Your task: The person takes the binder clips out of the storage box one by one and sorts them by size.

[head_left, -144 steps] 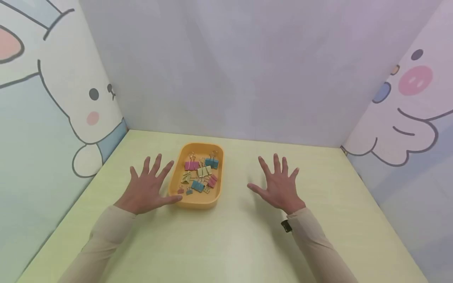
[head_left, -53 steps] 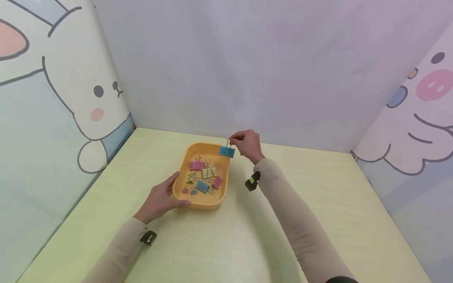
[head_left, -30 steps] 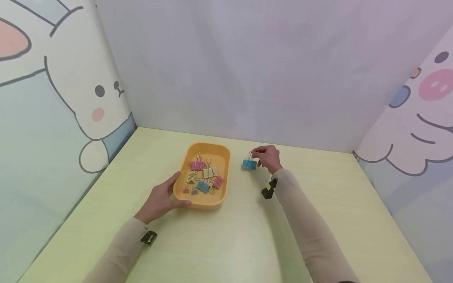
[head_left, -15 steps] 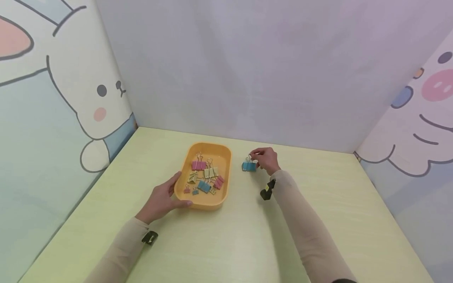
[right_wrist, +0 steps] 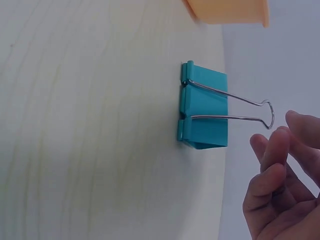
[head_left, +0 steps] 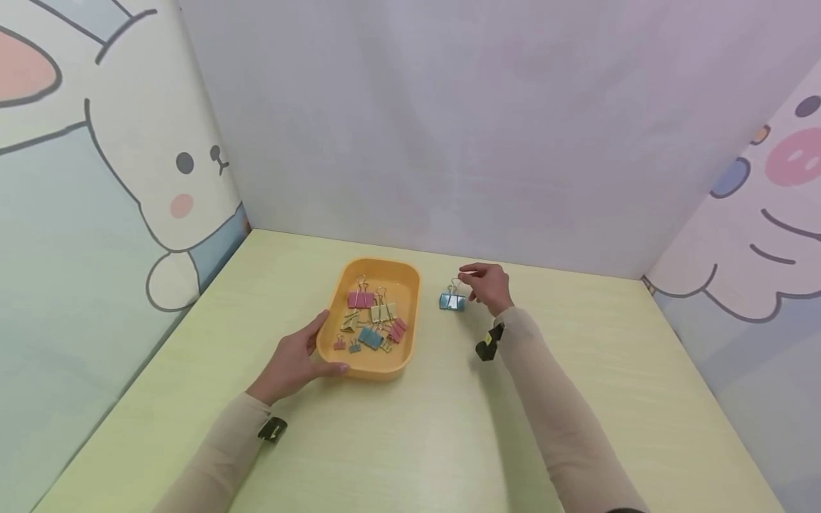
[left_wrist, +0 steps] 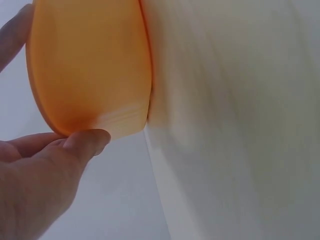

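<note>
A large teal binder clip (head_left: 452, 302) stands on the table to the right of the orange-yellow tray (head_left: 411, 335), its wire handles pointing up. My right hand (head_left: 489, 286) is just beside it, fingers loosely bent. In the right wrist view a small gap shows between the fingertips and the clip's wire handle (right_wrist: 235, 118). My left hand (head_left: 291, 363) grips the tray's near left corner, thumb on the front side and fingers along the left side. Inside the tray lie several binder clips, among them a pink one (head_left: 360, 300), a pale yellow one (head_left: 383, 313) and a blue one (head_left: 370, 338).
The pale yellow-green table (head_left: 410, 456) meets a plain light wall (head_left: 436, 142) at the back. Side panels with a rabbit drawing (head_left: 167, 171) and a pig drawing (head_left: 792, 157) stand left and right.
My left hand has come to the tray and holds it. My right hand has taken the large teal clip out of the tray, set it on the table to the right and let go.
</note>
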The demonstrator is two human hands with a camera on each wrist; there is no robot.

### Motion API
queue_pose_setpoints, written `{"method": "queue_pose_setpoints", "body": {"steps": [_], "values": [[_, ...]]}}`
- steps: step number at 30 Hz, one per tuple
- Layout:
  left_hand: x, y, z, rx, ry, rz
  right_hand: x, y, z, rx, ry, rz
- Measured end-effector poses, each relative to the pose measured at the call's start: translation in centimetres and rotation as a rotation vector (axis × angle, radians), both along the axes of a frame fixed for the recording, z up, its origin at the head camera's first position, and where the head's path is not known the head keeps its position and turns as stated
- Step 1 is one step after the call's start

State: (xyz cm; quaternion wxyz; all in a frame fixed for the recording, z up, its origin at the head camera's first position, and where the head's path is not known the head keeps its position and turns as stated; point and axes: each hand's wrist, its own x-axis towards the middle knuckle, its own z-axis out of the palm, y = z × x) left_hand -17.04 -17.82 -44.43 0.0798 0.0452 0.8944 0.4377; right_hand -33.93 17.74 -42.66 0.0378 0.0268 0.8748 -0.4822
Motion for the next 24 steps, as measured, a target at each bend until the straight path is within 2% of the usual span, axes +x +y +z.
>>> {"method": "queue_pose_setpoints", "body": {"steps": [9,17,24], "values": [[0.1,0.1,0.0,0.003,-0.007,0.006,0.3,-2.4,1.9,0.006,0.056,0.008],[0.1,0.1,0.1,0.005,-0.022,0.013,1.1,-6.3,3.2,0.067,0.148,0.167],[0.1,0.1,0.2,-0.001,-0.031,0.013,2.4,-9.6,2.6,0.122,0.136,0.275]]}}
